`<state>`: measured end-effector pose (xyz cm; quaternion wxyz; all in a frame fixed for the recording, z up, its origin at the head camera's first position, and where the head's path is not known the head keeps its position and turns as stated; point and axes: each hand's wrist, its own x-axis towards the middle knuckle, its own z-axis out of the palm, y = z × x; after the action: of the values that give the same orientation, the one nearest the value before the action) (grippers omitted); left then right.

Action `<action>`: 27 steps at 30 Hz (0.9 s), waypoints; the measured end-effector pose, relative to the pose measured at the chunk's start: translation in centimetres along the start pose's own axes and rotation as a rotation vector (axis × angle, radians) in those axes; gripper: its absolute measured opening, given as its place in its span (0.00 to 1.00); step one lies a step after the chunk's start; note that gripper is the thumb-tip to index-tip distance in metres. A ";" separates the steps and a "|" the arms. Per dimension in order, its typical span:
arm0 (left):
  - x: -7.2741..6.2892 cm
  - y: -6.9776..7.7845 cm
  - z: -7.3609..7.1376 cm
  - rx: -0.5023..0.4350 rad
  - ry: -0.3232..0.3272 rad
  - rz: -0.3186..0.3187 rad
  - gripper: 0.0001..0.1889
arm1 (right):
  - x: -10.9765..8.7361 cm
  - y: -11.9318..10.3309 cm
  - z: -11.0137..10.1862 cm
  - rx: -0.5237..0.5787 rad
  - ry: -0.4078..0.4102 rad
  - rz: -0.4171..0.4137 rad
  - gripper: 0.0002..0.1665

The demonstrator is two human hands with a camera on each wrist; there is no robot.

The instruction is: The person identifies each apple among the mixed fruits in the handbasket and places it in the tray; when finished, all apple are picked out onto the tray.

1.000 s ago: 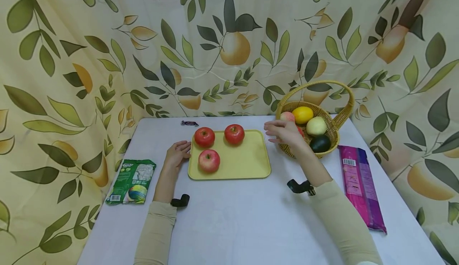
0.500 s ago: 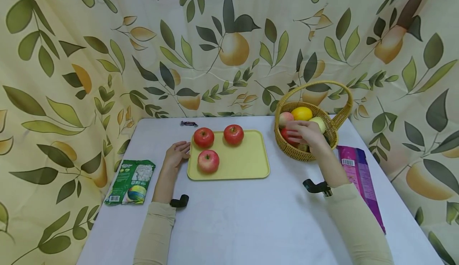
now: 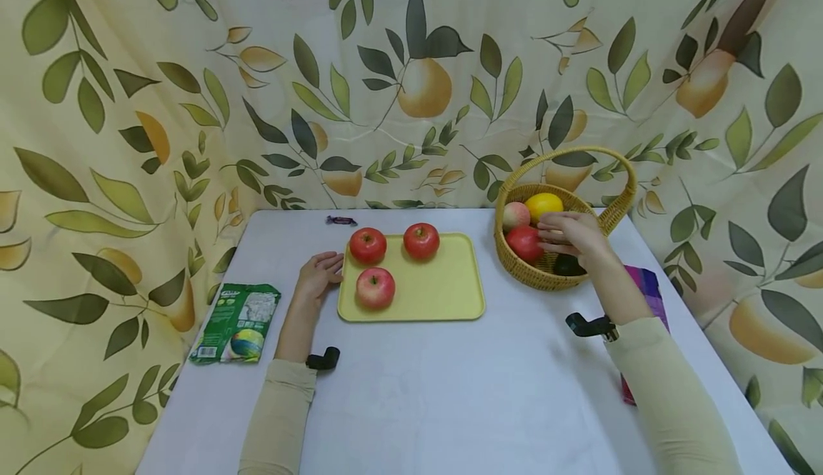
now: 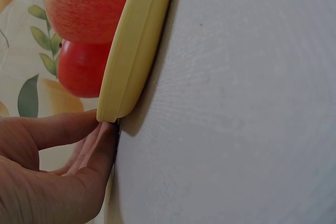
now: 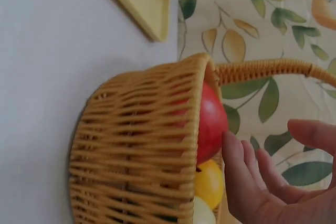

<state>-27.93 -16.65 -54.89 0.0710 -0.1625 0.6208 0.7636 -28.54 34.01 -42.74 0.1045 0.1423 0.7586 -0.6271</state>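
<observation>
On the white table a yellow tray (image 3: 437, 296) bears three red apples (image 3: 376, 288). My left hand (image 3: 316, 275) pinches the tray's left edge; in the left wrist view the thumb lies at the rim and the fingers reach under it. Over the wicker basket (image 3: 540, 279) hovers my right hand (image 3: 574, 236), holding nothing, its fingers loosely extended. Its fingertips are right by a red fruit (image 5: 211, 124) inside. The basket also holds a peach (image 3: 516, 216), a lemon (image 3: 544, 206), a dark green fruit (image 3: 569, 266) and a pale fruit (image 5: 202, 212), which my hand hides in the head view.
A green packet (image 3: 239, 323) lies at the left, and a wrapped candy (image 3: 341, 221) sits behind the tray. Under the right forearm, a pink and purple packet (image 3: 648, 293) is partly covered. The basket's tall handle (image 3: 620, 200) arches upward. A leaf-patterned curtain (image 3: 424, 146) hangs behind the table.
My right hand has moved rightward from the basket's left rim to above its right part, uncovering the red fruit and peach. The left hand, tray and apples keep their places.
</observation>
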 end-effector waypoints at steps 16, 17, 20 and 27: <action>0.0 0.1 -0.2 -0.008 -0.008 0.005 0.39 | 1.7 1.7 -0.9 -0.162 -0.129 0.139 0.42; 0.0 0.1 -0.2 -0.005 -0.007 0.003 0.39 | 1.8 1.7 -0.9 -0.154 -0.131 0.152 0.43; 0.1 -0.1 -0.2 -0.005 -0.002 0.003 0.39 | 2.1 1.7 -0.5 -0.131 -0.139 0.191 0.46; 0.0 0.0 0.0 0.007 0.008 -0.016 0.39 | 2.8 1.9 -0.2 -0.025 -0.162 0.252 0.52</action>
<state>-27.94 -16.64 -54.91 0.0752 -0.1702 0.6226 0.7601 -30.53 34.81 -45.44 0.2451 0.1838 0.7316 -0.6090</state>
